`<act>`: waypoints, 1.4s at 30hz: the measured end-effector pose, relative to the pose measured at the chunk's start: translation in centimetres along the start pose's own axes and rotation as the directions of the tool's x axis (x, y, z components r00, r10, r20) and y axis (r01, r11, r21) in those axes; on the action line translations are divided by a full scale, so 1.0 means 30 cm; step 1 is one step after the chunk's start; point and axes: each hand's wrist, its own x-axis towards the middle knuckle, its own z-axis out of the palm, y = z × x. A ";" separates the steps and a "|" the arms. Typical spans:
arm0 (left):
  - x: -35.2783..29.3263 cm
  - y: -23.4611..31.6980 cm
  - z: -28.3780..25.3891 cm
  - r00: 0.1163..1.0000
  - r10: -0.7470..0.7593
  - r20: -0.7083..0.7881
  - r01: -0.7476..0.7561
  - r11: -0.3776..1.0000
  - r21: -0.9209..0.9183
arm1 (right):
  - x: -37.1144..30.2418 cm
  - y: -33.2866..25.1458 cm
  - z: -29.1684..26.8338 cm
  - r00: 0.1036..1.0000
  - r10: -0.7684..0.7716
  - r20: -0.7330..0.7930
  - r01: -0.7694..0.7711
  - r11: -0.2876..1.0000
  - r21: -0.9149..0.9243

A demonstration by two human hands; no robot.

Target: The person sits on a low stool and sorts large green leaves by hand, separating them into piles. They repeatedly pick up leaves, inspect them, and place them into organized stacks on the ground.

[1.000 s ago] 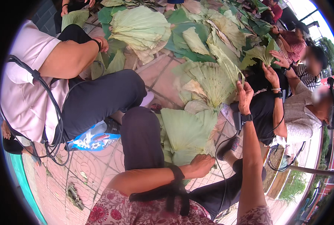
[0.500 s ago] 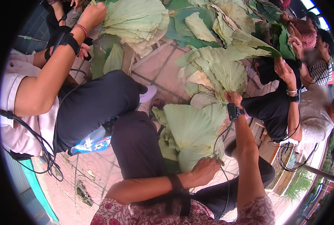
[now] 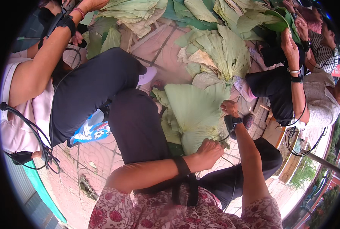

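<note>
A stack of large pale-green, fan-shaped lotus leaves [image 3: 192,114] lies before me, reaching down over my lap. My left hand [image 3: 208,154] is closed at the lower right end of these leaves, gripping the gathered stem end. Just above it, my right hand [image 3: 229,108] is at the right edge of the same stack, its fingers curled against the leaf side. Whether anything is pinched in the right fingers is hidden. Beyond my hands another fan of dry lotus leaves [image 3: 231,53] rests on the paving, its narrow end pointing toward me.
More lotus leaves [image 3: 133,9] are spread along the far side. At left sits a person in dark trousers [image 3: 93,89]; a blue-and-white bag [image 3: 91,131] lies beside that leg. Several people work at right, one hand [image 3: 289,45] holding green leaves. Loose cables [image 3: 297,143] hang there.
My right hand has left the narrow end of the far leaf fan and come nearer, to the edge of the closer stack. The left hand keeps its grip. The view has tilted slightly downward.
</note>
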 end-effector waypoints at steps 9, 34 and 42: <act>0.041 -0.046 0.061 0.992 -0.082 -0.099 0.109 0.947 0.301 | -0.470 0.224 0.218 0.804 0.337 0.491 -0.313 0.940 -0.134; -0.018 -0.102 -0.499 0.749 -0.301 -0.590 -0.042 0.867 -0.496 | 0.042 0.672 0.470 0.791 -0.562 0.243 0.583 0.812 -0.020; -0.052 -0.265 -0.550 0.802 -0.281 -0.527 0.008 0.887 -0.461 | -0.495 0.002 0.484 0.979 -0.001 0.205 -0.091 0.896 0.436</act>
